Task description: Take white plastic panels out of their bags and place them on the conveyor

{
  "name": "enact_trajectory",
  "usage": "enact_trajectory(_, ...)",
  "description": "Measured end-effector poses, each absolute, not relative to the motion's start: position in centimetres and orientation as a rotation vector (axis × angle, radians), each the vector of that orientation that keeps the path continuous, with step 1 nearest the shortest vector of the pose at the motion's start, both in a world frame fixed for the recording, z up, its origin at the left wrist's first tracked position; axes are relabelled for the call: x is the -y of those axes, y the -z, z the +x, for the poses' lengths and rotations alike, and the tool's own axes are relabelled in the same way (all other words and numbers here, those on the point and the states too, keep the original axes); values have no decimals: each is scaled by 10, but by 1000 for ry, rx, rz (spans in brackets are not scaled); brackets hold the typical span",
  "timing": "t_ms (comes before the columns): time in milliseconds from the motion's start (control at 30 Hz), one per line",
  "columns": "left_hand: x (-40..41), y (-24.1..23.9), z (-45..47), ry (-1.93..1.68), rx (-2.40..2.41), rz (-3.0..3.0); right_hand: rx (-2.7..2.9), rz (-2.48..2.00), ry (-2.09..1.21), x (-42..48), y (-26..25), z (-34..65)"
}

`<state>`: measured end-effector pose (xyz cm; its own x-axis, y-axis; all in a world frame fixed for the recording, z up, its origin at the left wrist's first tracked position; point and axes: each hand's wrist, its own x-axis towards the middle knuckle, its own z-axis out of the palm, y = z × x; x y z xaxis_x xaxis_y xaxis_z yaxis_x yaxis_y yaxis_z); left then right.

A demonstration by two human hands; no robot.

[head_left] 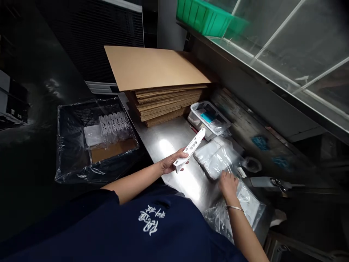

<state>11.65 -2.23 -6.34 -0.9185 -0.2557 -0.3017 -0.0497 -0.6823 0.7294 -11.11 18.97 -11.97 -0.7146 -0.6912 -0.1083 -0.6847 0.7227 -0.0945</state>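
My left hand (176,162) is closed around a long white plastic housing (193,146) with a row of small cut-outs, held at a tilt above the metal table. On the right, my right hand (228,183) has its fingers curled down at the edge of a clear plastic bag (222,160), seemingly gripping it; the fingertips are hidden. That bag lies on a white stack, and its far side is smeared by motion. More clear bags (247,203) lie under and beside my right wrist.
Cardboard sheets (160,69) are stacked at the table's back. A white bin (208,118) with small packets stands near them. Left of the table, a lined crate (95,167) holds several white housings (114,123). A tape dispenser (268,182) lies right; a green basket (203,16) sits on the shelf above.
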Motion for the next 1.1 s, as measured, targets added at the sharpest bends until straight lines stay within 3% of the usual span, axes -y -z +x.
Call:
enact_trajectory(200,15,64,121,2865,1121,305,-2678,-923,615,-168,97,-120)
enact_trajectory(400,8,73,99,3106,842,-89,-2033,-688,1339,-151,84,-86)
enact_trajectory(767,10,83,70,3090,896,101,-1387,-200,2082,-169,87,-74)
enact_trajectory(1000,23,55,92,3004,1141,113,-1653,-165,2188,-156,83,-85)
enact_trajectory(1100,12,43,93,2947,1541,181,-1880,-308,2151,-151,90,-91)
